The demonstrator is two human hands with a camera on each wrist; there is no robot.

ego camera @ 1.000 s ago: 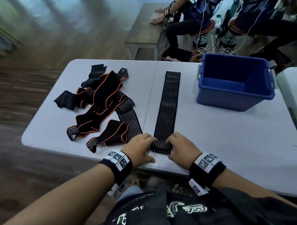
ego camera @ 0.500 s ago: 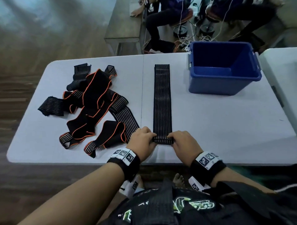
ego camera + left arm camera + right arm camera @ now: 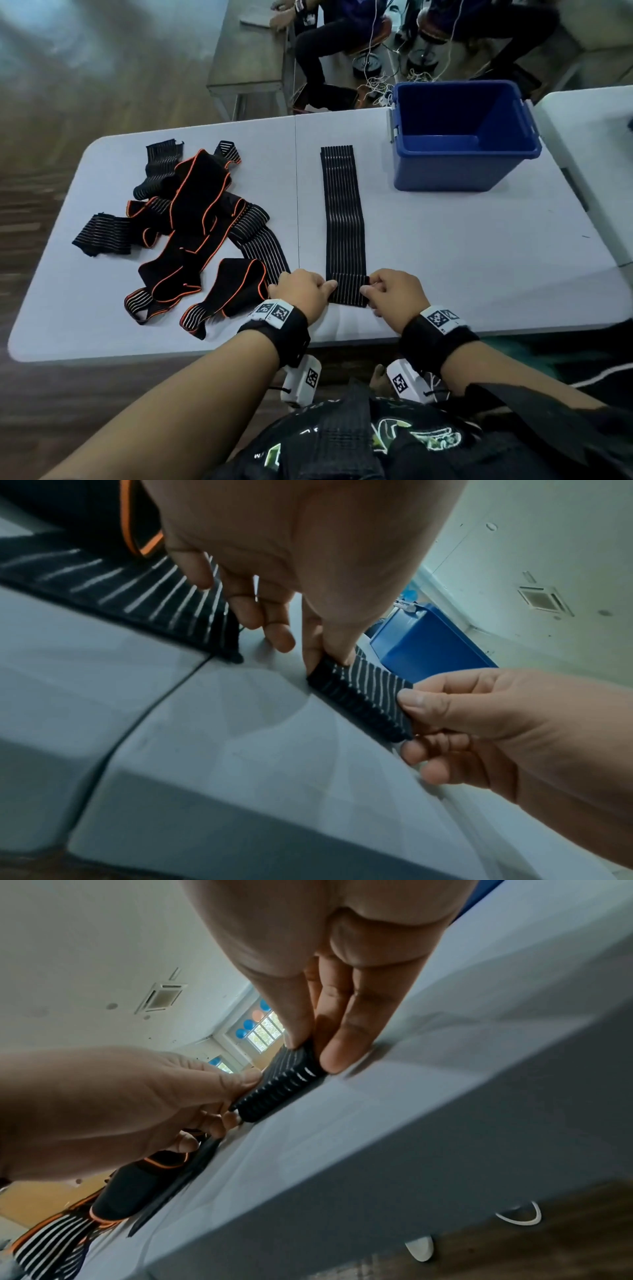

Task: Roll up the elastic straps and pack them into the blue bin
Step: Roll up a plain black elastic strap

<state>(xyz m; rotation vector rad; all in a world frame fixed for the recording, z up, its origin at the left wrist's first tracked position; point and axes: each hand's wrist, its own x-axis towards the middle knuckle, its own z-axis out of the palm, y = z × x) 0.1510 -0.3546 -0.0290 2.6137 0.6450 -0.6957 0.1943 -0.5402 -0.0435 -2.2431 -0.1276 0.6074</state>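
A long black elastic strap [image 3: 343,212] with thin white stripes lies flat and straight down the middle of the white table [image 3: 462,260]. Its near end is turned over into a small roll [image 3: 359,693] [image 3: 281,1085]. My left hand [image 3: 305,291] pinches the roll's left side between thumb and fingers. My right hand [image 3: 394,294] pinches its right side the same way. The blue bin [image 3: 462,137] stands at the far right of the table, and what I see of its inside holds nothing.
A tangled heap of black straps with orange edging [image 3: 191,233] covers the left half of the table. A second white table [image 3: 596,137] adjoins on the right. People sit at a grey bench [image 3: 250,58] beyond the far edge.
The strap's near end has been folded over into a small roll between both hands. The head view has swung so that the table sits lower and squarer in the picture.
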